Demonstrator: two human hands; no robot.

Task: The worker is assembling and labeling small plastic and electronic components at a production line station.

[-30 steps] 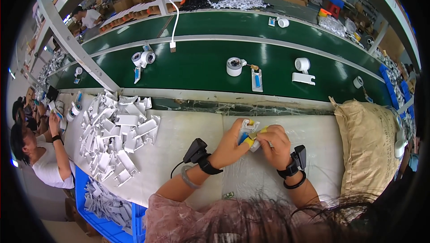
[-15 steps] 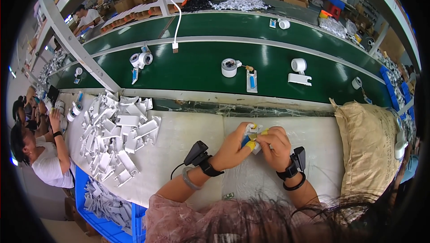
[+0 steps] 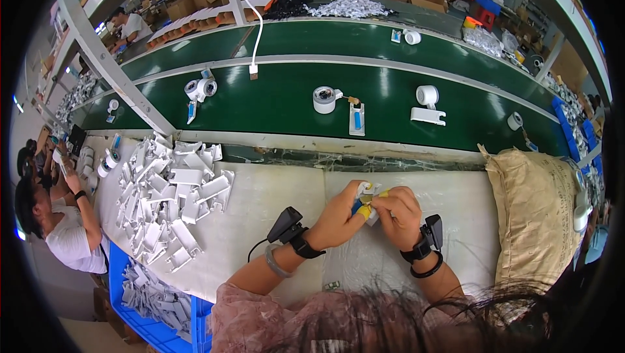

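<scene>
Above the work table, both my hands meet at a small white plastic housing [image 3: 366,189] with a blue cylindrical part [image 3: 356,206] in it. My left hand [image 3: 338,220] is closed around the housing from the left. Fingers of my right hand [image 3: 399,215] are pinched together at its right side, by a small brownish piece whose details are too small to make out. Yellow covers sit on some fingertips. To the left of my hands lies a heap of white plastic housings [image 3: 189,177].
Beyond the table runs a green conveyor [image 3: 260,109] carrying round white units [image 3: 324,100] with attached housings. A brown sack [image 3: 534,210] stands at right. A blue crate [image 3: 133,317] of white parts is lower left. A white cable [image 3: 259,27] hangs ahead. A co-worker [image 3: 71,236] sits at left.
The units on the near conveyor have shifted slightly left. My hands stay almost in place on the housing. The co-worker's raised hand at left has moved and now shows a white part.
</scene>
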